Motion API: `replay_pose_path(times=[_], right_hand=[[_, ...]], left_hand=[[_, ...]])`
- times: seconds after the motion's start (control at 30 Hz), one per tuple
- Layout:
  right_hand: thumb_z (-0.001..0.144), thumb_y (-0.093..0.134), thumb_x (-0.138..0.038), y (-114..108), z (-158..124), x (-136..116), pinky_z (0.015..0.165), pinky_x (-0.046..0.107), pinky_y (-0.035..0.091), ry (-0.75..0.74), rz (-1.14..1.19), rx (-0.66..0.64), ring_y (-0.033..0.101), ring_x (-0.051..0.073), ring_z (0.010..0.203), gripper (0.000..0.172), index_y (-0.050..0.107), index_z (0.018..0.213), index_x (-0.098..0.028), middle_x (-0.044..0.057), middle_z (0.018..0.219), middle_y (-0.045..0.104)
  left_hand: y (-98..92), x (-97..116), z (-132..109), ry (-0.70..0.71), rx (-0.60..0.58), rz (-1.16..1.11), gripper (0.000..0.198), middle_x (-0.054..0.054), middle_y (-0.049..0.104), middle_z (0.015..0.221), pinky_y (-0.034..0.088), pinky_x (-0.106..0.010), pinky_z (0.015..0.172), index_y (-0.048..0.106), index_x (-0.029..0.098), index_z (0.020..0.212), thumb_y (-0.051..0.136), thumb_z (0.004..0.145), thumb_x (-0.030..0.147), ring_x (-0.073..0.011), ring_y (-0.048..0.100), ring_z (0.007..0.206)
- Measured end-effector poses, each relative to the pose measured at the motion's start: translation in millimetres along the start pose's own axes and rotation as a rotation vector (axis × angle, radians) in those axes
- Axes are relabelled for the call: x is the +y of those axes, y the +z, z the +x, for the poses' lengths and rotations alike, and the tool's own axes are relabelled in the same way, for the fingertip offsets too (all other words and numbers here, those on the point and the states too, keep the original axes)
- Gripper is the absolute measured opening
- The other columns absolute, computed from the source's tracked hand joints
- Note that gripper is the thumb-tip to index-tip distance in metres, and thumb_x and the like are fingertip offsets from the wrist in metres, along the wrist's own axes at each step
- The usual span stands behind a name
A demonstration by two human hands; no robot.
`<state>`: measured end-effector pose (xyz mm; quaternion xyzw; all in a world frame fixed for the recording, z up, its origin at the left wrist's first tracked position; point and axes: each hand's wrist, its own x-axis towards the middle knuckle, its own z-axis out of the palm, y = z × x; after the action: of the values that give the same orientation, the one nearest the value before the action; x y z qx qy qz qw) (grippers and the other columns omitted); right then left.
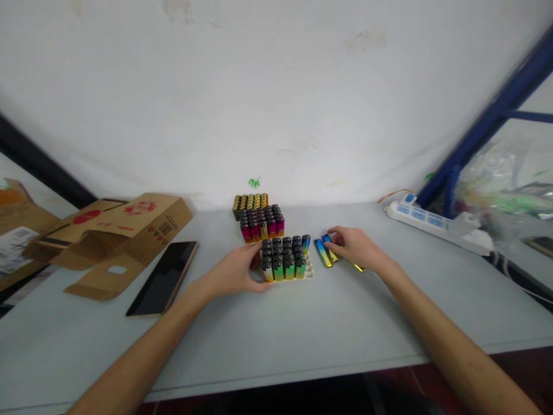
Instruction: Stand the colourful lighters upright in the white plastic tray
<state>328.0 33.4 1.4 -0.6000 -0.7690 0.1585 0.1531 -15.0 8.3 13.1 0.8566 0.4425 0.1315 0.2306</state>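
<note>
My left hand [235, 269] grips the left end of a white tray [309, 273], thumb at its front corner and fingers behind. Rows of black-topped lighters [284, 259] stand upright in it, their bodies fading from green to yellow. One blue lighter [306, 244] stands in the back of the right column; the holes in front of it are bare. To the right, my right hand [352, 246] closes its thumb and fingers on a blue-and-gold lighter [327, 238] lying on the table. Beside it lies another blue-and-gold lighter [323, 253]. A gold end [359, 267] shows under my palm.
Behind the tray stand a block of pink lighters [262, 223] and a yellow-topped block [249, 203]. A dark tablet or phone [164, 279] and an open cardboard box [142, 222] lie left. A power strip [438, 225] lies right, near a blue metal frame [484, 118].
</note>
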Motion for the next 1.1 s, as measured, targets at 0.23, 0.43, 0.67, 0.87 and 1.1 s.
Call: replay_pose_path(times=[0.23,0.43,0.67,0.87,1.1], right_hand=[[0.093,0.064,-0.036,-3,-2,-6,0.084,0.038,0.056,-0.133,0.347,0.152,0.073,0.026,0.092,0.022,0.072,0.103,-0.019,0.010,0.103,0.079],[0.103,0.054,-0.058,-11,-12,-24,0.066,0.031,0.053,-0.156,0.983,0.006,0.066,0.017,0.070,0.035,0.053,0.112,-0.024,0.001,0.083,0.070],[0.096,0.062,-0.066,-1,-11,-40,0.048,0.022,0.023,-0.121,1.254,-0.048,0.028,0.009,0.051,0.044,0.056,0.110,-0.025,-0.009,0.066,0.042],[0.092,0.054,-0.075,7,-5,-37,0.047,0.024,0.019,0.039,1.298,0.008,0.020,0.009,0.050,0.058,0.048,0.069,-0.022,-0.008,0.060,0.026],[0.090,0.050,-0.069,6,-7,-38,0.045,0.025,0.016,0.048,1.177,0.057,0.017,0.009,0.046,0.054,0.039,0.060,-0.025,-0.008,0.053,0.025]], left_hand=[[-1.6,3,0,0.010,0.004,-0.006,0.047,-0.004,0.069,0.095,0.048,-0.031,0.071,0.059,0.019,0.106,0.081,0.072,0.042,-0.0228,0.063,0.079],[-0.5,2,-1,0.017,0.003,-0.016,0.046,-0.004,0.069,0.096,0.049,-0.030,0.072,0.059,0.020,0.106,0.081,0.073,0.043,-0.0223,0.063,0.080],[-0.3,2,-2,0.008,0.008,-0.005,0.045,-0.004,0.069,0.096,0.049,-0.030,0.071,0.059,0.020,0.106,0.080,0.072,0.042,-0.0221,0.063,0.078],[-1.8,3,-1,0.008,0.007,0.000,0.046,-0.005,0.070,0.098,0.050,-0.031,0.073,0.059,0.020,0.106,0.080,0.072,0.044,-0.0235,0.064,0.082],[-2.2,4,-1,-0.009,-0.006,0.016,0.047,-0.006,0.071,0.099,0.051,-0.032,0.074,0.058,0.020,0.106,0.079,0.072,0.044,-0.0248,0.066,0.083]])
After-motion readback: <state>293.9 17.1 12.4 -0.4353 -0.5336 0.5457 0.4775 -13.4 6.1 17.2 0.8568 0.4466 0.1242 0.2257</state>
